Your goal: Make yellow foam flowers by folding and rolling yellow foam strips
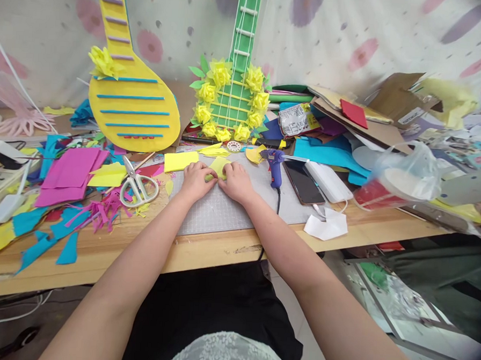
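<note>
Over the grey cutting mat (210, 221), my left hand (197, 181) and my right hand (237, 182) meet with fingers and thumbs closed on a small piece of yellow crepe paper (218, 165). The thumbs lie close together at its near edge; parts of the paper are hidden by my fingers. Just left of my left hand lies a folded yellow paper strip (180, 162). A purple glue gun (275, 168) rests to the right of my right hand, its cord running toward me. Scissors with pale handles (138, 189) lie farther left.
Behind my hands stand a yellow paper instrument (134, 102) and a green one (228, 101) ringed with yellow flowers. Magenta sheets (69, 174) and scraps cover the left side. On the right are a phone (305, 182), a white power bank (329, 182) and a bagged cup (397, 183).
</note>
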Tool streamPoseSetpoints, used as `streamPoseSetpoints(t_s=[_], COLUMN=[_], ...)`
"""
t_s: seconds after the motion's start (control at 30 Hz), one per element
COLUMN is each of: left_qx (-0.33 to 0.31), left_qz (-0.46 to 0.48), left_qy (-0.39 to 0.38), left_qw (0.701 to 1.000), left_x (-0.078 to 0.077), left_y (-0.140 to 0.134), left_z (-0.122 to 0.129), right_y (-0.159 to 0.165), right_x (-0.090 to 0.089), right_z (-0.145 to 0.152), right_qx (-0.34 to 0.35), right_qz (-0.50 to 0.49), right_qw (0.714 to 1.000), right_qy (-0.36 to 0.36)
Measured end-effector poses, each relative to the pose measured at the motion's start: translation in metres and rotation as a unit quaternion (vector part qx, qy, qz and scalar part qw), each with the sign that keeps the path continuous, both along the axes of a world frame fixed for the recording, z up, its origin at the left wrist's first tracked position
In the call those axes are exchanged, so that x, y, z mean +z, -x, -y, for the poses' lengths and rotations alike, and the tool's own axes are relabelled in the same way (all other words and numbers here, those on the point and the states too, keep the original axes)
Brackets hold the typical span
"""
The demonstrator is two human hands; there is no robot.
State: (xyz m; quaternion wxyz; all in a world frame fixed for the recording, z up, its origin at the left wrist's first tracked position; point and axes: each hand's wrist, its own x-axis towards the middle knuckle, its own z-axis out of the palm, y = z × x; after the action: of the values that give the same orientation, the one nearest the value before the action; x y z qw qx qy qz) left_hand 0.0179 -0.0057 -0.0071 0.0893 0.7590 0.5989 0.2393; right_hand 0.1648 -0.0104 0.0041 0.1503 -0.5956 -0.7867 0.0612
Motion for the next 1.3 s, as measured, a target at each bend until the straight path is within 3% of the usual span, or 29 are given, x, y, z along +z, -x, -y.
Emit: streamPoseSetpoints(t_s=[0.3,0.57,0.97,1.3], left_qx=[0.003,0.023,0.011,0.003], left_qz=[0.006,0.005,-0.001,-0.002], left_qy=[0.009,-0.007,-0.007,-0.008], left_qw=[1.000,1.000,1.000,1.000], left_x=[0.003,0.003,0.001,-0.002], left_y=[-0.001,-0.005,-0.004,-0.001], left_z=[0.000,0.001,0.000,0.001], right_y=[-0.013,-0.010,-0.012,-0.008], right_x=[0.005,-0.005,-0.005,-0.005], right_z=[-0.002,-0.006,-0.006,-0.002], right_qx=[-0.047,0.004,-0.011,-0.009], right_qz=[-0.003,-0.065,-0.054,-0.075], right_qw=[0.999,0.998,0.998,0.997], right_qy=[0.015,0.002,0.032,0.008])
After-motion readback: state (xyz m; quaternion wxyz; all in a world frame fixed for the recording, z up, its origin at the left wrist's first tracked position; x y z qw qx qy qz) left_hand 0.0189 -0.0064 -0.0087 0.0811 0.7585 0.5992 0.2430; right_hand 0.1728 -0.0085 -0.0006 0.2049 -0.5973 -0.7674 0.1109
